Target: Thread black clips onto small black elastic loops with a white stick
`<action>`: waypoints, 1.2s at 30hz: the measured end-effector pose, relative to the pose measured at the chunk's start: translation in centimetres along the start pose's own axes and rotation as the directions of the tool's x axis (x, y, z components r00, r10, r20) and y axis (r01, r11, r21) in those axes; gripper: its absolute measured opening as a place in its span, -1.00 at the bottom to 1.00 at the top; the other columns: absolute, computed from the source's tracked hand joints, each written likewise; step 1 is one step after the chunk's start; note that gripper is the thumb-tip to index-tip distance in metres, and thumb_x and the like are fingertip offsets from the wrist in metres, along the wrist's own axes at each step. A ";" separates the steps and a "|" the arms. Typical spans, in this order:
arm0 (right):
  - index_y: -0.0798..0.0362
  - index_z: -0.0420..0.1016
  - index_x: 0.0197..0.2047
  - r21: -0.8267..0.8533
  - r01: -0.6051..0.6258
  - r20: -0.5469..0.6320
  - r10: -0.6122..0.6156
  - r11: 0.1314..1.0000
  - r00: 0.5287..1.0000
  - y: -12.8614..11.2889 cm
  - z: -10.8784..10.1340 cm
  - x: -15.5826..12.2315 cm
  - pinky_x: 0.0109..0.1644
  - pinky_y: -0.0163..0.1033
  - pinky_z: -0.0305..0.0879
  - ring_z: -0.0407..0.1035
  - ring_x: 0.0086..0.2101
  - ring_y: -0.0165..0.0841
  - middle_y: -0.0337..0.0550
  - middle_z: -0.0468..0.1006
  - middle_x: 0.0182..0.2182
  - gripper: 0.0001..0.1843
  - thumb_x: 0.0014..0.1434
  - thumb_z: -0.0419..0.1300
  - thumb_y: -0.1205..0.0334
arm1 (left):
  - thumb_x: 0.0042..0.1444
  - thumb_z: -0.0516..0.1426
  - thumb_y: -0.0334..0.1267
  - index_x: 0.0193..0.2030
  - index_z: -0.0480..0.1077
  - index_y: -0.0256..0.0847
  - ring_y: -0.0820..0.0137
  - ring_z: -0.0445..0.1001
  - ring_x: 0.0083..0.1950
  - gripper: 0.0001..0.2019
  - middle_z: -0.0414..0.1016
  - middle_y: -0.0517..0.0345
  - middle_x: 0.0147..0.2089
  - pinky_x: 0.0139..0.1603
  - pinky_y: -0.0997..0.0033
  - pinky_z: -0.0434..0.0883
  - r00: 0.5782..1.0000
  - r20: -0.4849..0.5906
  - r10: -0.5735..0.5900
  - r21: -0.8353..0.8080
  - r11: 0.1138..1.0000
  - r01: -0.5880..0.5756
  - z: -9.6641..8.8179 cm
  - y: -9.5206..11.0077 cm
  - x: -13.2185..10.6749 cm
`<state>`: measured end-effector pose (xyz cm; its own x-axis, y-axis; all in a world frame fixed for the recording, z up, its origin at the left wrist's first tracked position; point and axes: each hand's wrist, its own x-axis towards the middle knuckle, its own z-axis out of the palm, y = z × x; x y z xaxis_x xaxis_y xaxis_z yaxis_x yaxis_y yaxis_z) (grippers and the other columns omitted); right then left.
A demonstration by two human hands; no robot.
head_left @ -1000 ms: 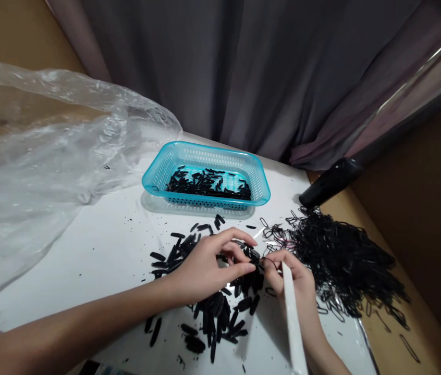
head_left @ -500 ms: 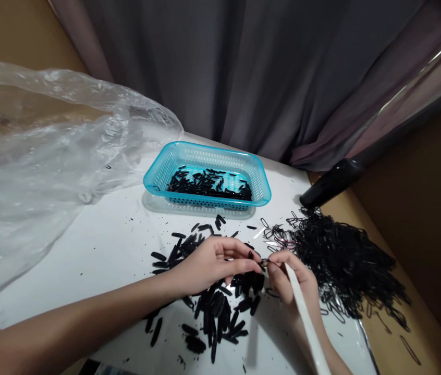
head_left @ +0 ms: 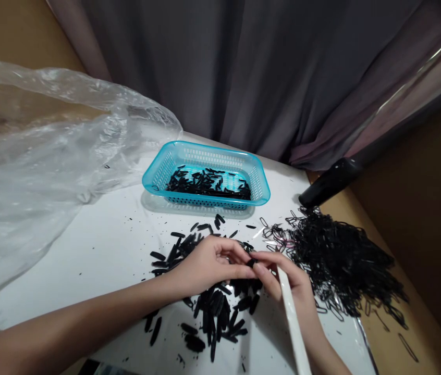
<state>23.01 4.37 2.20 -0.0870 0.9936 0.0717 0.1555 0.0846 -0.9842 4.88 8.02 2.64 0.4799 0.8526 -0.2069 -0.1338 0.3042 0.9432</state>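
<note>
A small black oblong piece (head_left: pixel 251 262) is pinched between the thumb and fingers of my left hand (head_left: pixel 215 263). My right hand (head_left: pixel 289 276) is closed too, its thumb and index fingertips meeting the same piece from the right. A long white strip (head_left: pixel 294 323) runs through the right hand, down toward the bottom edge. Whether a wire loop is at the fingertips is hidden now. Beneath and around the left hand lie many loose black oblong pieces (head_left: pixel 216 307). A large heap of black wire loops (head_left: pixel 341 260) is just right of my right hand.
A blue perforated basket (head_left: pixel 205 147) holding black pieces stands behind my hands. Clear plastic sheeting (head_left: pixel 68 140) covers the left side. At the heap's left edge lie pink-handled scissors (head_left: pixel 285 243). A black cylindrical object (head_left: pixel 328 182) leans at the right, before a dark curtain (head_left: pixel 220 67).
My right hand has moved left, closing the gap to my left fingertips. The wire loop that showed between the hands is no longer visible. The white strip has shifted left with the right hand.
</note>
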 end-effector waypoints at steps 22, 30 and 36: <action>-0.03 0.37 -0.30 0.103 -0.082 -0.031 0.085 0.991 0.996 -0.1 0.5 -0.8 -0.54 -0.39 0.16 0.20 -0.59 -0.47 -0.35 0.31 -0.58 -0.78 0.31 0.17 0.03 | -0.19 0.47 -0.18 -0.37 0.47 -0.30 0.53 0.58 -0.46 -0.65 0.62 0.20 -0.43 -0.47 0.62 0.47 0.980 0.147 -0.133 -0.288 0.942 0.171 -0.5 0.3 0.4; -0.04 0.37 -0.21 0.203 -0.017 -0.059 0.029 0.979 0.998 -0.2 0.2 -0.6 -0.50 -0.31 0.44 0.41 -0.57 -0.52 -0.08 0.44 0.08 -0.83 0.34 0.14 0.05 | -0.09 0.44 -0.15 -0.32 0.47 -0.30 0.42 0.68 -0.30 -0.67 0.68 0.10 -0.29 -0.37 0.64 0.53 0.983 0.149 -0.106 -0.345 0.926 0.152 -0.8 0.3 0.5; -0.03 0.35 -0.24 0.297 -0.179 0.106 0.154 0.938 0.982 -0.6 0.8 -0.5 -0.39 -0.27 0.47 0.49 -0.49 -0.44 -0.08 0.50 0.05 -0.79 0.32 0.17 0.03 | -0.06 0.43 -0.13 -0.27 0.47 -0.31 0.39 0.67 -0.26 -0.65 0.68 0.06 -0.29 -0.28 0.54 0.55 0.976 0.173 -0.135 -0.293 0.939 0.182 -0.8 0.3 0.4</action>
<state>22.19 3.76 2.58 -0.1655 0.9813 -0.0987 -0.1306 -0.1210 -0.9840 4.36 8.80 2.60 0.6366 0.7171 -0.2837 -0.2922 0.5647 0.7718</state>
